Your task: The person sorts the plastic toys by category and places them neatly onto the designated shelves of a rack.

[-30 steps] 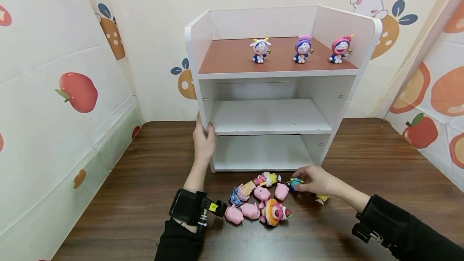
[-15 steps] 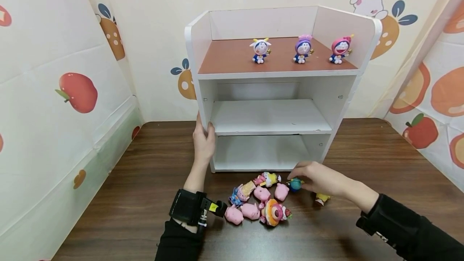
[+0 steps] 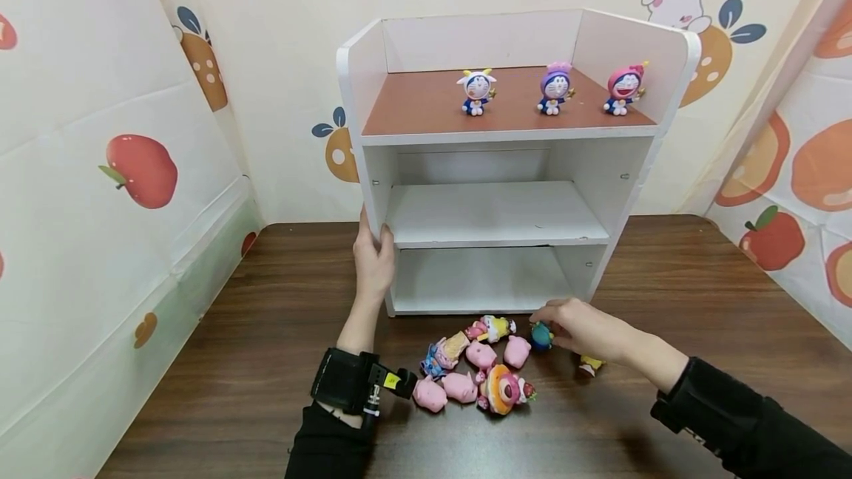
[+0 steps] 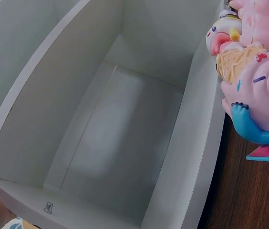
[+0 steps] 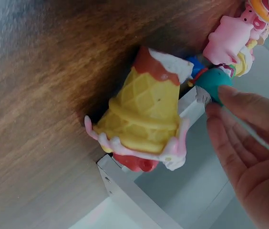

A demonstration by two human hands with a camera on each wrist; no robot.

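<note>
My left hand [image 3: 374, 261] grips the left side panel of the small white shelf unit [image 3: 506, 137], thumb toward its front edge. Just in front of the unit's right part, my right hand [image 3: 586, 327] pinches a small figurine [image 3: 541, 335] with a teal head, seen between thumb and fingertips in the right wrist view. An ice-cream-cone figurine [image 5: 146, 112], yellow and waffled, lies beside that hand, mostly hidden under it in the head view. Left of the teal figurine lie several pink pigs [image 3: 516, 351], a donut-ringed figurine [image 3: 502, 390] and a blue-and-pink figurine [image 3: 435, 357].
On the brown top board stand three figurines: one with a white hood [image 3: 476, 92], one purple [image 3: 555, 89] and one pink [image 3: 624, 90]. Two white shelf levels lie below. The wooden table [image 3: 266, 361] is bordered by printed wall sheets [image 3: 133, 265].
My right fingers, looser around the teal figurine half a second ago, now close on it, and it has turned slightly in place. The left hand stays on the side panel.
</note>
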